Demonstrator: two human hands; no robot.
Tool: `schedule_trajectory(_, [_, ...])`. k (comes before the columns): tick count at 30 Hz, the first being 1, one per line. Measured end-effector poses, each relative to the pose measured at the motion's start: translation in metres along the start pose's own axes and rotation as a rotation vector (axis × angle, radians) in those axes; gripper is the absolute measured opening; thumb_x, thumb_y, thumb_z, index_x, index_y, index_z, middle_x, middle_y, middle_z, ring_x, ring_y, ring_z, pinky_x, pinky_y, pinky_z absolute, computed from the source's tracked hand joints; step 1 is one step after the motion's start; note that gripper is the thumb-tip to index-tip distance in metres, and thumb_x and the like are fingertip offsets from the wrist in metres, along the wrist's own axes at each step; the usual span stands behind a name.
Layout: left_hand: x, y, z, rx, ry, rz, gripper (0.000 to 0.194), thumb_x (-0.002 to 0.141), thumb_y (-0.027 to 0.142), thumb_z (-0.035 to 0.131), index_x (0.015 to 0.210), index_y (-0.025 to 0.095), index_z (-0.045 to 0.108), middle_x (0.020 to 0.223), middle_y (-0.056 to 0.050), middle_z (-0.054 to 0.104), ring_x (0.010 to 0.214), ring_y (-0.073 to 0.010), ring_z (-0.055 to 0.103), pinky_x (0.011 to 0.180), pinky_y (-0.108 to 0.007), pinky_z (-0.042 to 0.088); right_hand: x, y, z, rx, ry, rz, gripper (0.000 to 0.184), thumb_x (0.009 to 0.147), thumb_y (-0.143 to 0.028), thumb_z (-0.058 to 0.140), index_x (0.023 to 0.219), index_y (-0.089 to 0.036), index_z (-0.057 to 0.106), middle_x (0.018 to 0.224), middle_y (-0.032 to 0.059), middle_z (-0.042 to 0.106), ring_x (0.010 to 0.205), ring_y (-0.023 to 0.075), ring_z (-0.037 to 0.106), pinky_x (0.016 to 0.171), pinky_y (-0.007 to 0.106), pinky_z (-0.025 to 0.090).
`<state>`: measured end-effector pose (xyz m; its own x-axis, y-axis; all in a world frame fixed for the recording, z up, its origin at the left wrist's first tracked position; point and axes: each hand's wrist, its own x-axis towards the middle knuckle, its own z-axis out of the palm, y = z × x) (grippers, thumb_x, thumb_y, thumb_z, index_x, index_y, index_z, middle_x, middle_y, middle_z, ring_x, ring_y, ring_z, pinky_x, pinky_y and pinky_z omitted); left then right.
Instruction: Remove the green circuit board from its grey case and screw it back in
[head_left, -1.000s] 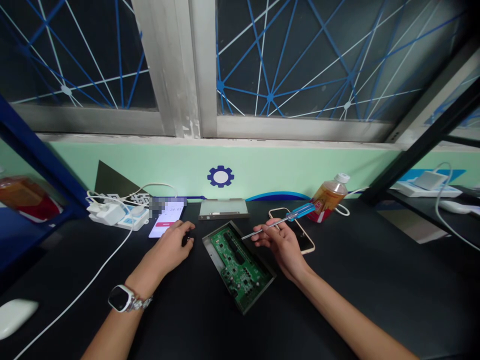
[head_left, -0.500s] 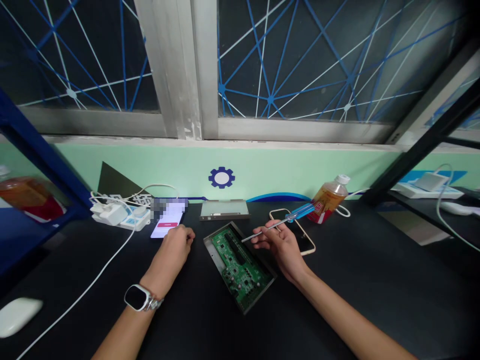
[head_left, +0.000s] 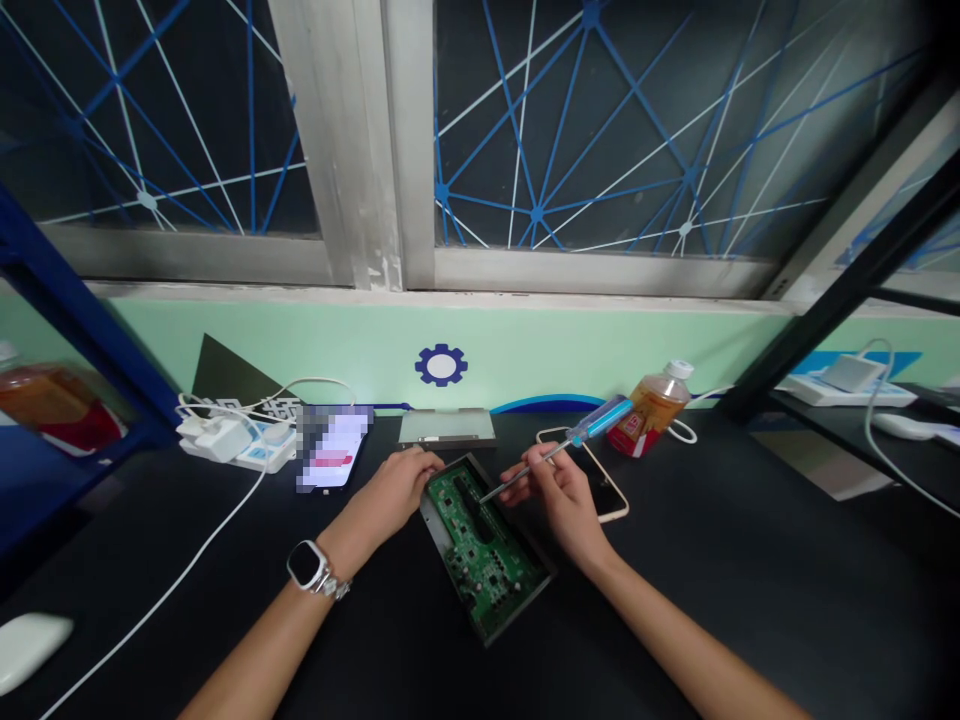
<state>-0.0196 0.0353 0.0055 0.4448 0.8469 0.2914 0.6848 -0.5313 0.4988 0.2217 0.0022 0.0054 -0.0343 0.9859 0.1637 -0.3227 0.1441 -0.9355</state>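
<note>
A green circuit board (head_left: 480, 545) sits in a shallow metal casing (head_left: 521, 610), lying at a slant on the black table. At the casing's upper left corner, my left hand (head_left: 405, 480) has its fingers closed against the edge. My right hand (head_left: 562, 490) grips a screwdriver (head_left: 600, 420) by its metal shaft, with the clear blue handle pointing up and right. The screwdriver's tip is over the long black part of the board; whether it touches cannot be made out. Behind my right hand lies a phone (head_left: 609, 495) with a pale case.
A lit phone (head_left: 337, 455) and a power strip (head_left: 259, 450) with white cables lie at the back left. A metal plate (head_left: 448, 428) is near the wall. A drink bottle (head_left: 649, 410) stands back right. A white mouse (head_left: 30, 650) lies far left.
My left hand has moved right, from beside the lit phone to the casing's upper left corner. My right hand still holds the screwdriver over the board, and the view has shifted slightly.
</note>
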Motion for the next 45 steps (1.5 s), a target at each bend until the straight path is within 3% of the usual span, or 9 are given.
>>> schedule_trajectory(7, [0.007, -0.006, 0.018, -0.166, 0.058, 0.088, 0.030, 0.095, 0.013, 0.044, 0.106, 0.023, 0.070, 0.103, -0.006, 0.071, 0.096, -0.0206, 0.067, 0.087, -0.036, 0.051, 0.021, -0.017, 0.015, -0.306, -0.127, -0.124, 0.028, 0.089, -0.051, 0.064, 0.085, -0.023, 0.060, 0.075, 0.0029, 0.073, 0.057, 0.0186, 0.067, 0.056, 0.031, 0.053])
schedule_trajectory(11, [-0.002, -0.007, 0.025, -0.281, 0.125, 0.048, 0.030, 0.097, 0.015, 0.044, 0.110, 0.024, 0.069, 0.109, -0.005, 0.072, 0.103, -0.0198, 0.067, 0.093, -0.036, 0.051, 0.049, -0.032, 0.039, -0.584, -0.340, -0.213, 0.028, 0.094, -0.046, 0.057, 0.082, -0.022, 0.060, 0.067, 0.0011, 0.069, 0.053, 0.0167, 0.065, 0.053, 0.028, 0.050])
schedule_trajectory(17, [-0.006, -0.006, 0.025, -0.521, 0.220, -0.064, 0.029, 0.096, 0.029, 0.052, 0.121, 0.022, 0.066, 0.121, -0.008, 0.070, 0.110, -0.0220, 0.066, 0.098, -0.039, 0.052, 0.076, -0.022, 0.067, -0.801, -0.414, -0.309, 0.026, 0.098, -0.039, 0.050, 0.078, -0.022, 0.054, 0.063, -0.0004, 0.067, 0.053, 0.0146, 0.061, 0.056, 0.026, 0.045])
schedule_trajectory(21, [-0.003, -0.010, 0.032, -0.597, 0.247, -0.116, 0.027, 0.092, 0.031, 0.060, 0.114, 0.020, 0.070, 0.113, -0.008, 0.074, 0.103, -0.0227, 0.070, 0.095, -0.039, 0.053, 0.073, -0.009, 0.065, -0.814, -0.414, -0.321, 0.026, 0.099, -0.037, 0.049, 0.078, -0.022, 0.054, 0.062, -0.0009, 0.066, 0.056, 0.0144, 0.062, 0.057, 0.025, 0.043])
schedule_trajectory(32, [-0.004, -0.012, 0.033, -0.491, 0.282, -0.128, 0.017, 0.090, 0.027, 0.062, 0.101, 0.021, 0.073, 0.100, -0.005, 0.077, 0.088, -0.0222, 0.071, 0.083, -0.036, 0.056, 0.071, 0.003, 0.063, -0.818, -0.440, -0.325, 0.027, 0.099, -0.037, 0.048, 0.078, -0.022, 0.055, 0.065, 0.0005, 0.066, 0.057, 0.0136, 0.060, 0.058, 0.027, 0.043])
schedule_trajectory(43, [-0.005, -0.012, 0.035, -0.479, 0.271, -0.132, 0.014, 0.090, 0.028, 0.063, 0.098, 0.020, 0.072, 0.094, -0.004, 0.076, 0.081, -0.0190, 0.069, 0.075, -0.030, 0.053, 0.073, -0.008, 0.062, -0.892, -0.564, -0.312, 0.026, 0.100, -0.034, 0.044, 0.085, -0.020, 0.060, 0.067, 0.0008, 0.066, 0.062, 0.0140, 0.061, 0.059, 0.026, 0.043])
schedule_trajectory(45, [-0.005, -0.013, 0.035, -0.482, 0.273, -0.128, 0.014, 0.089, 0.027, 0.064, 0.098, 0.019, 0.071, 0.092, -0.004, 0.075, 0.081, -0.0187, 0.069, 0.075, -0.030, 0.053, 0.072, -0.010, 0.064, -0.899, -0.532, -0.297, 0.024, 0.098, -0.038, 0.047, 0.090, -0.020, 0.060, 0.069, 0.0004, 0.065, 0.061, 0.0141, 0.061, 0.057, 0.026, 0.043])
